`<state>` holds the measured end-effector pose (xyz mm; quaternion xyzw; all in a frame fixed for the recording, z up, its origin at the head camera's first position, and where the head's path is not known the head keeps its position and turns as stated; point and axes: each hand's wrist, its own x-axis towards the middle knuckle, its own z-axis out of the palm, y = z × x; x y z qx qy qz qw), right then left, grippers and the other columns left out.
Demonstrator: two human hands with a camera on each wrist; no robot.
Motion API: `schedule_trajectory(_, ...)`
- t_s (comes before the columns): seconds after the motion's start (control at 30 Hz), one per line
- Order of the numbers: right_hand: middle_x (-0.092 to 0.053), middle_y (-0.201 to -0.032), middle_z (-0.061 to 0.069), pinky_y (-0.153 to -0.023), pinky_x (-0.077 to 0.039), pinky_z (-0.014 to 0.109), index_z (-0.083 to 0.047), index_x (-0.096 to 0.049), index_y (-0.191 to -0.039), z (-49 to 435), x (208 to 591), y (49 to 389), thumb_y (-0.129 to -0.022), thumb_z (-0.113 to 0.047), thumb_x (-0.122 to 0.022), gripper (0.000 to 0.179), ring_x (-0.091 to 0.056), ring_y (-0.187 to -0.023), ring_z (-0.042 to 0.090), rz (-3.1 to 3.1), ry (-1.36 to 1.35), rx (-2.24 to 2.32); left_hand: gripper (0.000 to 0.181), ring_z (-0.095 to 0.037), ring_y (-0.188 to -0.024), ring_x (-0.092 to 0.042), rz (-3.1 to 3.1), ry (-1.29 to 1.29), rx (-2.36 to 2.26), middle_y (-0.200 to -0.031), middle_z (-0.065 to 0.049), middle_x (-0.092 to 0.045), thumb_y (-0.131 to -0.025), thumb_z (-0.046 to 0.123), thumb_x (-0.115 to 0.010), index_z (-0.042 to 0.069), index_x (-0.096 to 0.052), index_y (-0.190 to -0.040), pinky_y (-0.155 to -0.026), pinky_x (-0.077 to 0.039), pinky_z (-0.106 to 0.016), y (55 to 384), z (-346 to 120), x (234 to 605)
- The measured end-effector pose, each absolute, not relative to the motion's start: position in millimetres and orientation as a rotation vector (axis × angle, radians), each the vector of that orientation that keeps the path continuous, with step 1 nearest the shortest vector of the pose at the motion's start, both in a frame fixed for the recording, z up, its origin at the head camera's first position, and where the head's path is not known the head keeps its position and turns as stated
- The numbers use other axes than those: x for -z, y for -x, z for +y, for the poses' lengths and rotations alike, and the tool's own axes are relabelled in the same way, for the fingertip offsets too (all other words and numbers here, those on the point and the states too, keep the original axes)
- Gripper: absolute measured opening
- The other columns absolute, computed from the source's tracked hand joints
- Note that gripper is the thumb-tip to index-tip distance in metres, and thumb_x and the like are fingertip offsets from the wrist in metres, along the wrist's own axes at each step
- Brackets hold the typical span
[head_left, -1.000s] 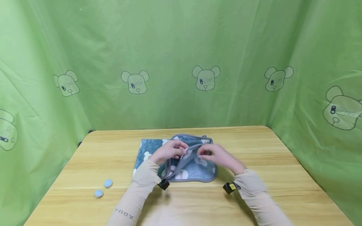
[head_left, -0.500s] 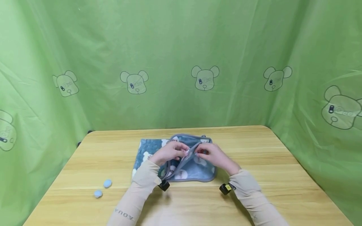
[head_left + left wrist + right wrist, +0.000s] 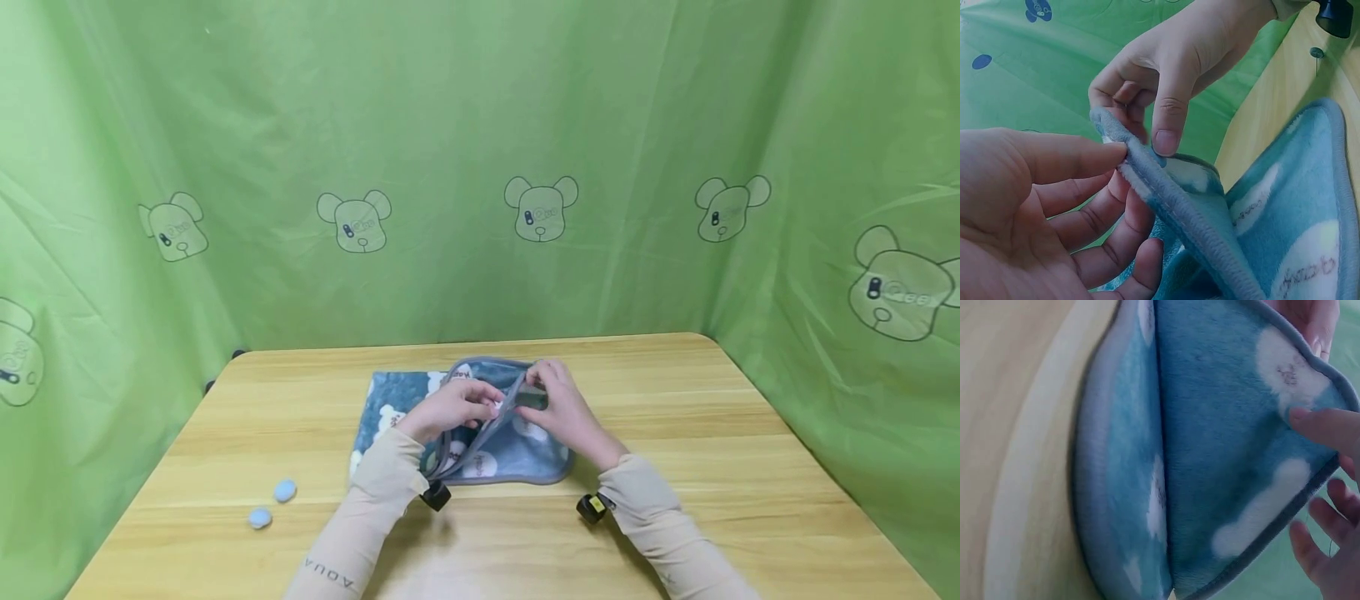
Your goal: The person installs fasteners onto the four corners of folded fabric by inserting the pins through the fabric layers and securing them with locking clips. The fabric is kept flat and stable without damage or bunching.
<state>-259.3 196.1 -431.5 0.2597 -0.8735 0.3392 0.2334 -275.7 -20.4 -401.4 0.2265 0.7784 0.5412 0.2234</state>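
Observation:
A teal plush blanket point(image 3: 480, 462) with white bear shapes and a grey bound edge lies folded on the table, its top layers lifted. In the left wrist view, my left hand point(image 3: 1054, 200) pinches the raised bound edge between thumb and index finger, the other fingers loosely bent below it. My right hand point(image 3: 566, 408) is at the same edge, close to the left. Its thumb point(image 3: 1319, 428) presses one face of the blanket while the fingers curl past the border. A small patch of blue point(image 3: 1159, 160) shows just under the right thumb, mostly hidden.
Two light blue oval pieces point(image 3: 285, 490) lie on the wooden table point(image 3: 187, 467), left of the left forearm. Green curtains point(image 3: 450, 283) with bear-head drawings stand behind the table and at both sides.
My right hand has shifted left and a little up along the lifted edge, and its fingers have spread wider over the border. The left hand keeps its pinch in nearly the same place.

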Motion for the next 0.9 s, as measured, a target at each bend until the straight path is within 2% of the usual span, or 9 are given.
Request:
schedule_trajectory(0.13, -0.05, -0.131, 0.021, -0.104, -0.04, 0.058, -0.006, -0.051, -0.126, 198.4, 431.7, 260.6, -0.067, -0.01, -0.086, 0.069, -0.047, -0.122, 0.038, -2.427, -0.673, -0.935, 0.029, -0.008, -0.077, -0.058, 2.146, -0.626, -1.496, -0.089, 0.001, -0.064, -0.091, 0.007, -0.063, 0.0, -0.064, -0.12, -0.077, -0.052, -0.034, 275.4, -20.5, 402.3)
schedule_trajectory(0.2, -0.053, -0.133, 0.019, -0.105, -0.04, 0.057, -0.007, -0.049, -0.134, 200.0, 431.4, 261.8, -0.069, -0.01, -0.086, 0.075, -0.05, -0.123, 0.037, -2.452, -0.687, -0.966, 0.03, -0.008, -0.078, -0.058, 2.147, -0.63, -1.491, -0.09, 0.001, -0.064, -0.091, 0.007, -0.063, 0.0, -0.064, -0.12, -0.076, -0.052, -0.033, 275.2, -20.6, 402.7)
schedule_trajectory(0.27, -0.058, -0.13, 0.017, -0.102, -0.044, 0.055, -0.007, -0.049, -0.136, 201.4, 430.8, 262.5, -0.071, -0.009, -0.084, 0.075, -0.056, -0.12, 0.035, -2.469, -0.713, -0.994, 0.03, -0.008, -0.078, -0.058, 2.147, -0.638, -1.481, -0.09, 0.0, -0.064, -0.091, 0.007, -0.063, 0.0, -0.064, -0.12, -0.076, -0.052, -0.032, 275.4, -20.6, 403.4)
schedule_trajectory(0.43, -0.065, -0.12, 0.016, -0.092, -0.052, 0.05, -0.006, -0.055, -0.13, 202.6, 430.2, 261.5, -0.073, -0.005, -0.082, 0.064, -0.064, -0.105, 0.031, -2.475, -0.74, -1.029, 0.029, -0.009, -0.078, -0.058, 2.142, -0.659, -1.471, -0.09, -0.001, -0.064, -0.092, 0.008, -0.062, 0.0, -0.064, -0.119, -0.074, -0.051, -0.029, 276.0, -20.1, 404.3)
schedule_trajectory(0.63, -0.069, -0.101, 0.01, -0.079, -0.056, 0.046, -0.006, -0.063, -0.114, 201.3, 430.8, 260.7, -0.075, -0.004, -0.079, 0.042, -0.063, -0.086, 0.02, -2.47, -0.762, -1.026, 0.026, -0.009, -0.079, -0.058, 2.152, -0.64, -1.463, -0.089, 0.001, -0.064, -0.092, 0.008, -0.062, 0.003, -0.065, -0.118, -0.077, -0.051, -0.032, 275.3, -19.3, 404.2)
schedule_trajectory(0.77, -0.07, -0.092, 0.004, -0.074, -0.056, 0.04, -0.009, -0.067, -0.102, 201.0, 432.0, 261.0, -0.077, -0.006, -0.079, 0.028, -0.062, -0.08, 0.014, -2.475, -0.78, -0.975, 0.026, -0.009, -0.08, -0.058, 2.157, -0.634, -1.463, -0.09, 0.0, -0.064, -0.092, 0.008, -0.062, 0.003, -0.065, -0.117, -0.076, -0.051, -0.03, 275.0, -19.0, 405.1)
schedule_trajectory(0.9, -0.071, -0.087, 0.003, -0.072, -0.056, 0.037, -0.009, -0.068, -0.095, 200.8, 432.5, 260.4, -0.078, -0.004, -0.077, 0.02, -0.063, -0.079, 0.015, -2.472, -0.777, -0.947, 0.026, -0.009, -0.08, -0.058, 2.143, -0.638, -1.448, -0.089, 0.002, -0.064, -0.092, 0.009, -0.062, 0.003, -0.065, -0.117, -0.073, -0.049, -0.027, 274.4, -17.7, 405.7)
